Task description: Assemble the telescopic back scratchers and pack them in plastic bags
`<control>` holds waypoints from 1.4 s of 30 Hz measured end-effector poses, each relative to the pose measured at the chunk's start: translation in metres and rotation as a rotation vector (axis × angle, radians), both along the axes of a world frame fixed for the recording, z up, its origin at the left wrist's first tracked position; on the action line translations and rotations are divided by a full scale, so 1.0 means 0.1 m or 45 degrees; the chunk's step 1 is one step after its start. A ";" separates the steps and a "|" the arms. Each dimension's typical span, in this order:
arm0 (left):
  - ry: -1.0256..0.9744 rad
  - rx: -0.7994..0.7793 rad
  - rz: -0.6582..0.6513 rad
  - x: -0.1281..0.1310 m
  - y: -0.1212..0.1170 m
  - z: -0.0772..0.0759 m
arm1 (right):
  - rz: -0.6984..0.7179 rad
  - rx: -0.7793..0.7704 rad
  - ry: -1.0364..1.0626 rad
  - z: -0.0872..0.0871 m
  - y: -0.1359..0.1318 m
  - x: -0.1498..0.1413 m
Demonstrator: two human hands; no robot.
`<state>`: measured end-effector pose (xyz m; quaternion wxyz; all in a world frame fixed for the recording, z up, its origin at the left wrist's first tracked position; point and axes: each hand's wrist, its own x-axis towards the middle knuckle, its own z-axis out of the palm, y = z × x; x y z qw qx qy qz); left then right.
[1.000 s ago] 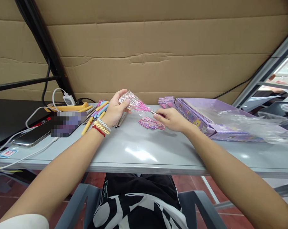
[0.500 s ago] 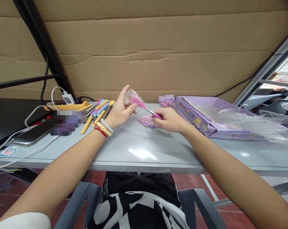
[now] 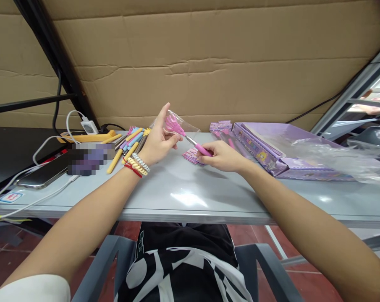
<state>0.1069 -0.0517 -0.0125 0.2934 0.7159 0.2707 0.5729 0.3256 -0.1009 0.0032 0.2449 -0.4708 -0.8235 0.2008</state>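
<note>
A pink telescopic back scratcher (image 3: 191, 140) with a hand-shaped head and a metal rod slants between my hands over the table. My left hand (image 3: 160, 142) closes its thumb and lower fingers by the pink head, its index finger pointing up. Around that head shows a clear plastic bag (image 3: 190, 126); how far it covers the head is hard to make out. My right hand (image 3: 223, 156) grips the pink handle. Beneath it lie small pink printed cards (image 3: 190, 155). Left of my left hand is a pile of coloured back scratchers (image 3: 131, 144), yellow, blue, purple and dark.
On the right stands an open purple printed box (image 3: 262, 153) with crumpled clear plastic (image 3: 344, 153) over it. More pink cards (image 3: 220, 126) and bagged pink pieces lie beside it. A phone (image 3: 43, 172), white cables and a charger (image 3: 89, 126) are at the left. Cardboard (image 3: 190, 63) backs the table.
My right hand has drawn slightly left and the handle shows more. The clear bag now spreads out to the right of the scratcher's head. My left index finger is raised a little higher.
</note>
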 end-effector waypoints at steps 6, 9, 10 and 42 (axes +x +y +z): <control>-0.053 -0.053 0.046 0.00 -0.09 0.07 | 0.027 -0.206 0.144 0.01 0.00 0.01; -0.088 -0.067 0.135 0.01 -0.14 0.08 | 0.034 -0.266 0.201 -0.01 0.02 0.02; -0.084 -0.053 0.174 0.01 -0.15 0.08 | 0.032 -0.285 0.209 -0.01 0.02 0.03; -0.048 -0.447 -0.021 0.11 -0.16 0.09 | 0.061 -0.629 0.268 0.05 -0.02 0.02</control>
